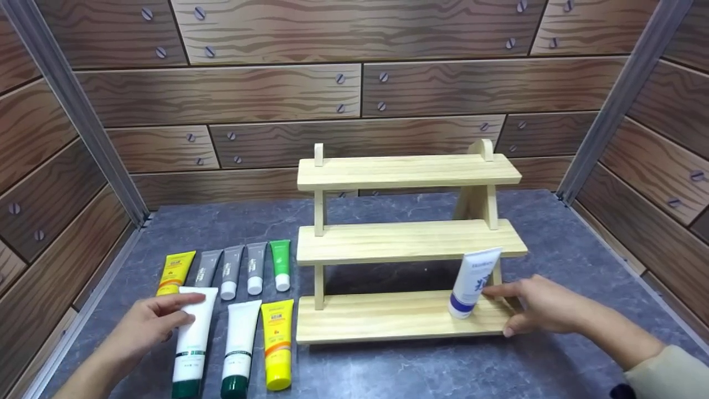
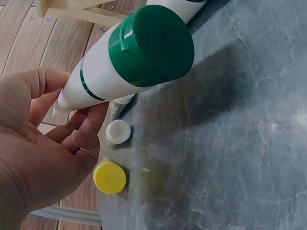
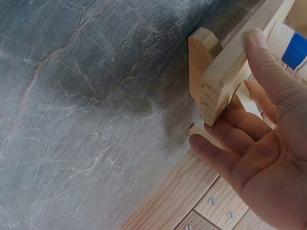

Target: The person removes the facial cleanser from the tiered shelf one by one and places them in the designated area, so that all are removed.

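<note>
My left hand (image 1: 152, 321) pinches the flat crimped end of a white tube with a dark green cap (image 1: 191, 343); in the left wrist view that cap (image 2: 153, 45) points away from the palm. At the right end of a three-tier wooden shelf (image 1: 376, 321), my right hand (image 1: 545, 305) has its fingers spread loosely, with nothing gripped. Its thumb (image 3: 266, 57) lies against the edge of the bottom tier. On that tier a white tube with a blue band (image 1: 475, 282) stands on its cap, leaning slightly, close to the right index fingertip; whether they touch I cannot tell.
Beside the held tube stand another white tube with a green cap (image 1: 241, 346) and a yellow tube (image 1: 278, 343). Behind them are another yellow tube (image 1: 177, 269), grey tubes (image 1: 256, 266) and a green tube (image 1: 281, 263). Wood-patterned walls (image 1: 266, 94) enclose the table.
</note>
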### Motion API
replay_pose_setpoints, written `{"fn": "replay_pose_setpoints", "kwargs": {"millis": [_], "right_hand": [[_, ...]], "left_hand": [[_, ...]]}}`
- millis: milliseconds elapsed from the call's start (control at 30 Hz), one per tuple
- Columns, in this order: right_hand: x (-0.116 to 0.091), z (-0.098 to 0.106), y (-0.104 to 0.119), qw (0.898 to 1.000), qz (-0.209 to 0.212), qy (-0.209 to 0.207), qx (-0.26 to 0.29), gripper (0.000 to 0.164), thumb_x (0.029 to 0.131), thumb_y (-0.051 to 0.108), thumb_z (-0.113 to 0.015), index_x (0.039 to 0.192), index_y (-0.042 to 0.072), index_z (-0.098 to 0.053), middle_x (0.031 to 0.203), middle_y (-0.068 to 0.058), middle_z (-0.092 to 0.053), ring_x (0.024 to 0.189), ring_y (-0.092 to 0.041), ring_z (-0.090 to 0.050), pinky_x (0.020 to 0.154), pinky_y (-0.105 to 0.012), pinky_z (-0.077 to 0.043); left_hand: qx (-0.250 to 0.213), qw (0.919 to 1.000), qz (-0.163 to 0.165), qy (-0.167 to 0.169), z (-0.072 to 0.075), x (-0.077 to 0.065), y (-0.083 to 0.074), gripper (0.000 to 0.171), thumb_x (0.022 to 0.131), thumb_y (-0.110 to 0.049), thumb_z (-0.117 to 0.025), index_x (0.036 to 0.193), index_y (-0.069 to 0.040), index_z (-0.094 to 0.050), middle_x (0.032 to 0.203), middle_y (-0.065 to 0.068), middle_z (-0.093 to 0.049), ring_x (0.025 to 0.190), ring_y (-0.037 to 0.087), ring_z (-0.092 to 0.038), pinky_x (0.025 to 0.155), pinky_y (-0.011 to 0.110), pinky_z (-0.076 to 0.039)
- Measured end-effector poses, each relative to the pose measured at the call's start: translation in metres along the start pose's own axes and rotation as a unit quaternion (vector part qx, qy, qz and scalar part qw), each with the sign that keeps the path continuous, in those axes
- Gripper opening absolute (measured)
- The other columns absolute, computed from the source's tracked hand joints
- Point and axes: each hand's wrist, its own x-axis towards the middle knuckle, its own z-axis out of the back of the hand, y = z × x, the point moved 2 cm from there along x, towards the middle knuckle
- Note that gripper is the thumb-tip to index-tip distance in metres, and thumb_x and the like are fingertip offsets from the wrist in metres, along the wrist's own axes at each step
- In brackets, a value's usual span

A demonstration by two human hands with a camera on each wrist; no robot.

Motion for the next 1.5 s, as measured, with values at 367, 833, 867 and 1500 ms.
{"fn": "replay_pose_setpoints", "kwargs": {"millis": [367,833,867,1500], "right_hand": [[-0.001,0.000,0.001,1.000,0.000,-0.001,0.002,0.080,0.069,0.043,-0.095,0.140,0.015,-0.071,0.115,-0.003,-0.074,0.095,-0.021,-0.063,0.095,-0.072,-0.046],[-0.001,0.000,0.000,1.000,0.009,-0.005,-0.013,0.080,0.071,0.045,-0.094,0.140,0.012,-0.071,0.087,0.011,-0.058,0.081,-0.013,-0.052,0.084,-0.055,-0.050],[-0.001,0.000,0.000,1.000,0.009,-0.004,-0.011,0.080,0.071,0.045,-0.094,0.140,0.012,-0.071,0.088,0.011,-0.058,0.081,-0.013,-0.052,0.083,-0.054,-0.050],[0.000,0.001,0.000,1.000,-0.011,0.011,0.002,0.080,0.070,0.044,-0.095,0.141,0.014,-0.070,0.101,0.005,-0.067,0.090,-0.018,-0.057,0.088,-0.063,-0.050]], "left_hand": [[0.022,0.9996,0.012,0.015,-0.005,0.005,0.009,0.044,0.096,-0.009,-0.072,0.139,0.000,-0.068,0.144,0.017,-0.064,0.102,0.017,-0.057,0.074,0.029,-0.049],[0.037,0.9986,0.019,0.034,-0.010,0.012,0.017,0.041,0.095,-0.010,-0.072,0.135,-0.001,-0.071,0.142,0.017,-0.066,0.109,0.018,-0.060,0.086,0.029,-0.050],[0.032,0.9987,0.021,0.034,-0.010,0.012,0.017,0.041,0.095,-0.010,-0.072,0.135,-0.001,-0.071,0.140,0.017,-0.067,0.106,0.017,-0.061,0.085,0.029,-0.050],[0.062,0.9967,0.047,0.022,-0.017,0.015,0.021,0.041,0.099,-0.013,-0.070,0.140,-0.003,-0.069,0.140,0.020,-0.066,0.108,0.022,-0.062,0.084,0.033,-0.050]]}}
